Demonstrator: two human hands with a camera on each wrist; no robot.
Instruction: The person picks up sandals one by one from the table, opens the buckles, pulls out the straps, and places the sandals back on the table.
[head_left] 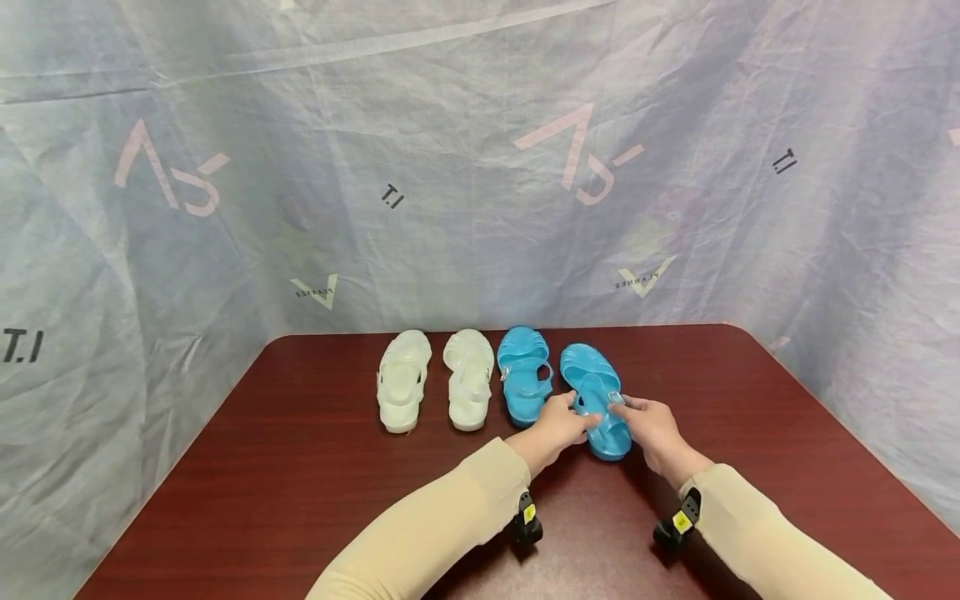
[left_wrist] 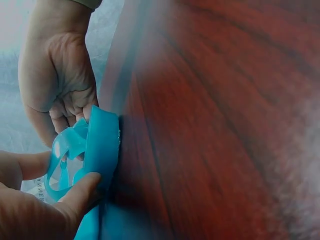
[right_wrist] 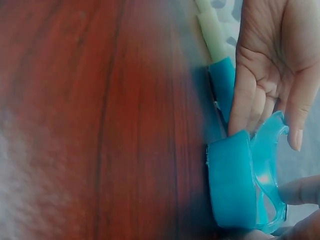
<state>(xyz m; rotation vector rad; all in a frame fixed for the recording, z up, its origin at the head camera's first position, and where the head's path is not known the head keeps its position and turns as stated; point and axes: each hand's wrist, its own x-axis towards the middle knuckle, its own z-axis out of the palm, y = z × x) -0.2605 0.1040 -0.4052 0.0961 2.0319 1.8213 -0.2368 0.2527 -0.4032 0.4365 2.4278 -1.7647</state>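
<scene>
A blue jelly sandal [head_left: 596,402] stands on the table with its toe pointing away and its heel toward me. My left hand [head_left: 557,427] grips its left side, the thumb reaching over it. From the right, my right hand [head_left: 654,427] pinches its strap by the buckle [head_left: 615,398]. Up close in the left wrist view, the sandal's heel [left_wrist: 102,140] is between the near left hand [left_wrist: 40,205] and the right hand [left_wrist: 62,75]. Left of it lies another blue sandal [head_left: 525,387], close to my left fingers. The right wrist view shows the left palm [right_wrist: 270,65] beside the heel [right_wrist: 231,182].
Two cream-white sandals, one farther left [head_left: 405,379] and one nearer the blue pair [head_left: 469,379], stand in the same row with toes away. The dark red wooden table [head_left: 315,467] ends at a printed grey cloth [head_left: 450,250] hanging behind and at the sides.
</scene>
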